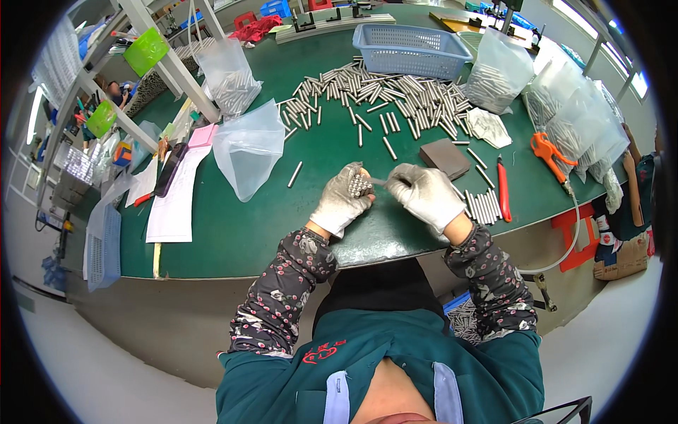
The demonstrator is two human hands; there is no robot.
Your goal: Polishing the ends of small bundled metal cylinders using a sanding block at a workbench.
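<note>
A bundle of short metal pins [359, 186] is clasped in my left hand [337, 203], which wears a pale glove; the pins' round ends face up and toward the right. Just beside it, my gloved right hand [432, 198] pinches a slim grey piece that looks like one more pin [380, 182], its tip close to the bundle. Right of this hand lies a neat row of pins [484, 207]. A brown block [445, 158] sits just beyond it, and red-handled pliers [503, 191] lie to the right of the row.
A large heap of loose pins [402, 95] covers the far middle of the green table [282, 233]. Behind stands a blue basket [413, 49]. Filled plastic bags [491, 74] and an orange air gun [549, 152] are on the right; an empty bag [247, 152] and papers [173, 208] lie left.
</note>
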